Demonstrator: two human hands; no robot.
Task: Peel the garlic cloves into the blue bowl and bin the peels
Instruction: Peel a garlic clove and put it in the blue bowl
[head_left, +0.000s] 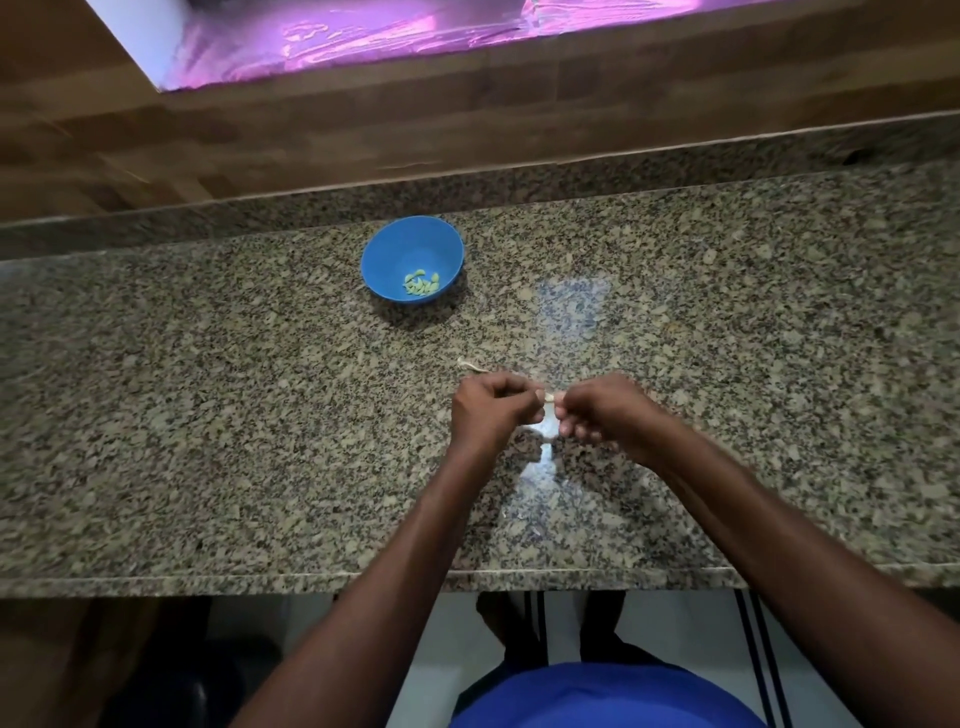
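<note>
Between the hands, a clove (549, 397) is pinched by left hand (491, 410) and right hand (602, 410) for peeling; beyond them, the bowl (412, 258) waits within reach.

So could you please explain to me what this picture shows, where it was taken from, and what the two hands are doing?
There is no machine here: a person wears a camera on the head, looking down at their own bare hands over a granite counter. The left hand and right hand together pinch a small pale garlic clove, apparently peeling it. Farther back stands a blue bowl holding peeled cloves. A strip of peel lies on the counter just beyond the hands. No bin is in view.
</note>
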